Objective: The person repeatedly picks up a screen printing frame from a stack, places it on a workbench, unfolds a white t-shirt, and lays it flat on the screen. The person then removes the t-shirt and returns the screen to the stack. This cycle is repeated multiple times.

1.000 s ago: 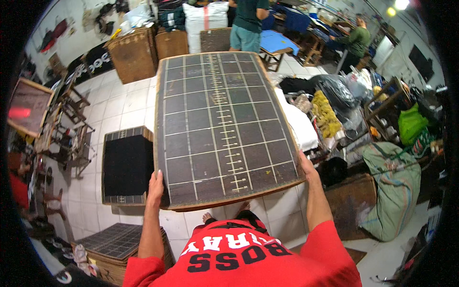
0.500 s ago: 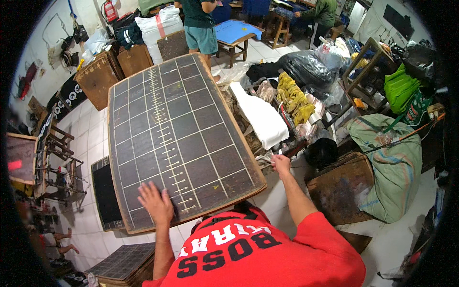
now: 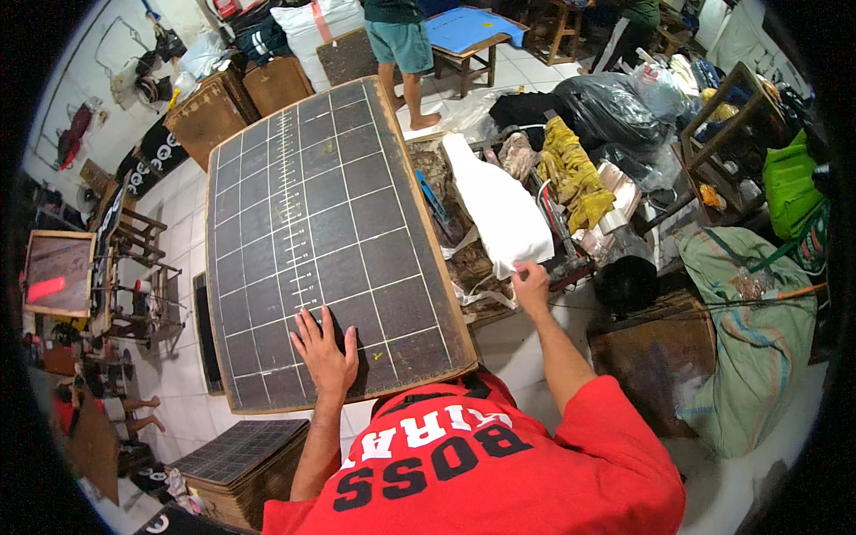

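My left hand (image 3: 326, 357) lies flat, fingers spread, on a large dark board (image 3: 254, 308) marked with a white grid and a ruler-like scale. To the right, my right hand (image 3: 532, 287) has its fingers closed at the near end of a folded white cloth (image 3: 504, 209). That cloth lies lengthwise on a cluttered low surface beside the board. A crumpled yellow cloth (image 3: 575, 174) is just right of it. Between board and white cloth shows a blue tool (image 3: 433, 198), its kind unclear.
A stack of gridded boards (image 3: 236, 455) stands at the lower left. A brown box-like block (image 3: 655, 357) and a pale green sack (image 3: 744, 348) sit at the right. Black plastic bags (image 3: 606, 111) lie farther back. A person's legs (image 3: 406, 76) stand beyond the board's far end.
My right hand has moved onto the white cloth's near end. The gridded board has shifted left, covering more of the board below and uncovering the blue tool. My left hand stays flat on it.
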Demonstrator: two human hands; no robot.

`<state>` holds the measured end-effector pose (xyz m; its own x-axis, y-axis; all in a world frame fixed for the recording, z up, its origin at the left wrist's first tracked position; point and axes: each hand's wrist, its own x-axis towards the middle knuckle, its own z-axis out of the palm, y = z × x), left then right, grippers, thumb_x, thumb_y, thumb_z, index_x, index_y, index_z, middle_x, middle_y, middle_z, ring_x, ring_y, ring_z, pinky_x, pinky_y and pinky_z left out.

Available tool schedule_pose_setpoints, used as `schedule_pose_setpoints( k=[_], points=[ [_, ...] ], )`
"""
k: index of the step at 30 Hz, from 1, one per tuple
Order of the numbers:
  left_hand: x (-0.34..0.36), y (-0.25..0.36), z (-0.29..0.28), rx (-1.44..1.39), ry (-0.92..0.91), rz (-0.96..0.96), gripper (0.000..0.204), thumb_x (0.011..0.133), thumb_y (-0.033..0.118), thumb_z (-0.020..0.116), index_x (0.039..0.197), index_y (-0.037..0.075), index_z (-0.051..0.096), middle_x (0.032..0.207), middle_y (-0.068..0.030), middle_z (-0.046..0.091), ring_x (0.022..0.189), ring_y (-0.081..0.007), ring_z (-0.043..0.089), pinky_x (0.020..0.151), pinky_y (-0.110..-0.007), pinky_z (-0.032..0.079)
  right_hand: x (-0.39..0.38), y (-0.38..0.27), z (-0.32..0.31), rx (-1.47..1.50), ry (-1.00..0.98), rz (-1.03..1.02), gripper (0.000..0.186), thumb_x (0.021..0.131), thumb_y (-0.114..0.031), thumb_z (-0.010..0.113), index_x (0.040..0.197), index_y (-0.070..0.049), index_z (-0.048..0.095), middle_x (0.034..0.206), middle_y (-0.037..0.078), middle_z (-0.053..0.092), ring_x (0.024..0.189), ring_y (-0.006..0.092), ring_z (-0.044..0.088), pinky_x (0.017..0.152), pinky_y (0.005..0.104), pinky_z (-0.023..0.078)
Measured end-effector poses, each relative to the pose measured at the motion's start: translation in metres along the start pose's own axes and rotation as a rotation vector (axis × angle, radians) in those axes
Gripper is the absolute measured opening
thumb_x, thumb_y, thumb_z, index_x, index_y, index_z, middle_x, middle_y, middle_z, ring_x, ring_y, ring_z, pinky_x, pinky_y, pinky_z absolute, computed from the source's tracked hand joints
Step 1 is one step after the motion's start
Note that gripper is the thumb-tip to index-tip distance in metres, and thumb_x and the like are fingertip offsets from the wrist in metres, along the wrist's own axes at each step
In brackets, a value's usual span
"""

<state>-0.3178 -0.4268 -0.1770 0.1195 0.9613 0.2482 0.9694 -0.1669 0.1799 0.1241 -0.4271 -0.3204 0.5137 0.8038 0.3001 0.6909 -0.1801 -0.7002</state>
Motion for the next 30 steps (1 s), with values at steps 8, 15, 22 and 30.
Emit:
schedule_pose_setpoints(
  k=[8, 15, 22, 30],
  points=[
    [0.002, 0.002, 0.0, -0.075, 0.024, -0.006, 0.063, 0.096, 0.039, 0.063, 0.148, 0.007, 0.049, 0.159, -0.03, 0.031, 0.15, -0.0456, 0.022, 0.121, -0.062, 0.013, 0.034, -0.002, -0.048, 0.375, -0.247, 0.245, 0.027, 0.08, -0.005, 0.08, 0.104, 0.0, 0.068, 0.086, 0.009, 0.075, 0.078, 0.0111, 0.068, 0.07, 0.0283, 0.054],
    [0.052, 0.076, -0.022, -0.855, -0.318, -0.004, 0.055, 0.092, 0.026, 0.075, 0.138, 0.003, 0.058, 0.139, -0.0244, 0.058, 0.126, -0.0331, 0.059, 0.104, -0.043, 0.048, 0.08, -0.076, -0.087, 0.976, -0.375, 0.328, 0.029, 0.086, 0.0, 0.077, 0.112, 0.006, 0.064, 0.093, 0.011, 0.074, 0.081, 0.0152, 0.071, 0.076, 0.0265, 0.057],
    [0.102, 0.206, 0.003, -1.279, -0.551, 0.06, 0.024, 0.097, 0.012, 0.07, 0.112, -0.006, 0.069, 0.1, -0.0148, 0.074, 0.088, -0.0188, 0.071, 0.083, -0.033, 0.06, 0.042, -0.138, -0.072, 1.319, -0.575, 0.356, 0.018, 0.093, -0.001, 0.071, 0.111, 0.003, 0.066, 0.097, 0.012, 0.073, 0.086, 0.0201, 0.072, 0.082, 0.033, 0.06],
    [0.095, 0.206, 0.006, -0.731, -0.455, 0.192, 0.024, 0.091, 0.019, 0.074, 0.094, -0.004, 0.072, 0.072, -0.0113, 0.071, 0.066, -0.0249, 0.07, 0.068, -0.035, 0.058, 0.046, -0.111, -0.121, 1.439, -0.051, 0.473, 0.01, 0.101, -0.013, 0.063, 0.108, -0.006, 0.064, 0.096, 0.001, 0.067, 0.085, 0.0144, 0.065, 0.078, 0.0323, 0.056]
  ],
)
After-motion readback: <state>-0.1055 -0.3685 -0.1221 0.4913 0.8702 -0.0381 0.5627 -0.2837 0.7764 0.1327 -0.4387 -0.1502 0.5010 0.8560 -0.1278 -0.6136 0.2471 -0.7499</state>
